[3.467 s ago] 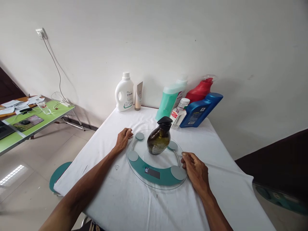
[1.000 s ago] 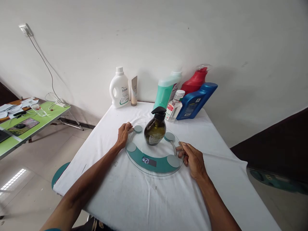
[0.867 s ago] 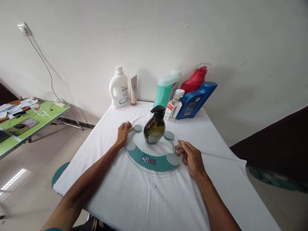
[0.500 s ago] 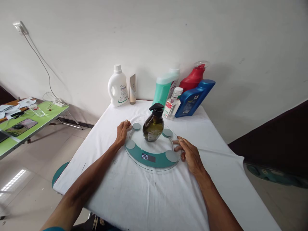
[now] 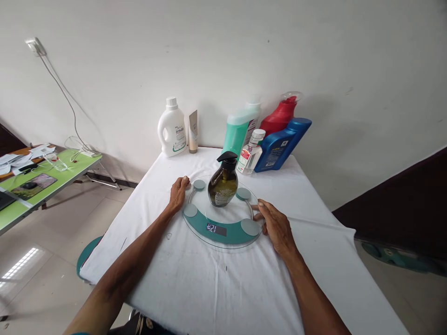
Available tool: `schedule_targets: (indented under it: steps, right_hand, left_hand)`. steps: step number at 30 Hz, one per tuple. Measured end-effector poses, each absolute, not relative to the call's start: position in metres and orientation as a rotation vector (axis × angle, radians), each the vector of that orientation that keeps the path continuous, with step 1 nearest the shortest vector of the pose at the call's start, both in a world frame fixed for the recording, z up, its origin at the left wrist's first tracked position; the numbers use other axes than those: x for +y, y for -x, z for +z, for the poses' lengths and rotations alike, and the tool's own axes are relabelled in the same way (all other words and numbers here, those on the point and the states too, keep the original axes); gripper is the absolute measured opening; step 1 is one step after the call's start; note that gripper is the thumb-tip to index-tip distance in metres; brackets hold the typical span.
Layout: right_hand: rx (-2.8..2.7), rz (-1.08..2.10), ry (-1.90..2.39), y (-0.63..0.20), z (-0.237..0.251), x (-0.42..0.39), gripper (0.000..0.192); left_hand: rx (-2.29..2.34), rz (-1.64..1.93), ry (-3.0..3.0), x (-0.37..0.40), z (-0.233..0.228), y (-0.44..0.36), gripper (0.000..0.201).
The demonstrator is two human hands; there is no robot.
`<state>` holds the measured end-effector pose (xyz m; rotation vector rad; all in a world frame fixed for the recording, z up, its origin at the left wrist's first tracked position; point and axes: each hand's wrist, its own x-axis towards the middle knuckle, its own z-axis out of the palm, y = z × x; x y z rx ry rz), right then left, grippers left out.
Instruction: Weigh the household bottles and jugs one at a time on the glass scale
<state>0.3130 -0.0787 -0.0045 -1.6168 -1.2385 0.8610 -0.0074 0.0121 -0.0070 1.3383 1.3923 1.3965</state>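
Two hands of mine are resting at the sides of a round glass scale (image 5: 223,235) that is lying on the white tablecloth (image 5: 216,288). My left hand (image 5: 178,193) is sitting at the scale's left rim with the fingers loosely curled and the fingertips touching the edge, gripping nothing. My right hand (image 5: 275,225) is lying at the right rim, fingers stretched forward and slightly bent, touching the glass beside the near right pad and also holding nothing.

A dark pump bottle (image 5: 223,184) is standing upright on the middle of the scale, its black nozzle pointing left. The small display (image 5: 216,229) in the teal band nearest me is showing lit digits, which I cannot read with certainty.

Along the wall at the far edge of the table, a white jug (image 5: 172,128) and a slim beige tube (image 5: 193,132) are standing side by side on the left. To the right, a green bottle (image 5: 240,131), a small clear bottle (image 5: 250,155), a red bottle (image 5: 280,120) and a blue jug (image 5: 282,144) are leaning close together. Off to my left, a green side table (image 5: 38,179) is carrying papers and a cable.
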Motion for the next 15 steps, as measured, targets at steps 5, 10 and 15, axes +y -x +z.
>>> schedule_targets:
  steps: [5, 10, 15]
  right_hand:
    - [-1.173, 0.847, 1.551, -0.3165, -0.0113, -0.0804, 0.07]
    - [-1.145, 0.823, 1.548, -0.3175, -0.0141, -0.0816, 0.065]
    - [-1.198, 0.747, 1.612, -0.3149, -0.0071, -0.0872, 0.058]
  left_hand:
    - [1.413, 1.38, -1.403, 0.0148, -0.0151, 0.0136, 0.056]
    - [1.452, 1.367, -1.452, 0.0133, -0.0174, 0.0141, 0.052]
    - [1.459, 1.361, -1.474, 0.0114, -0.0165, 0.0142, 0.051]
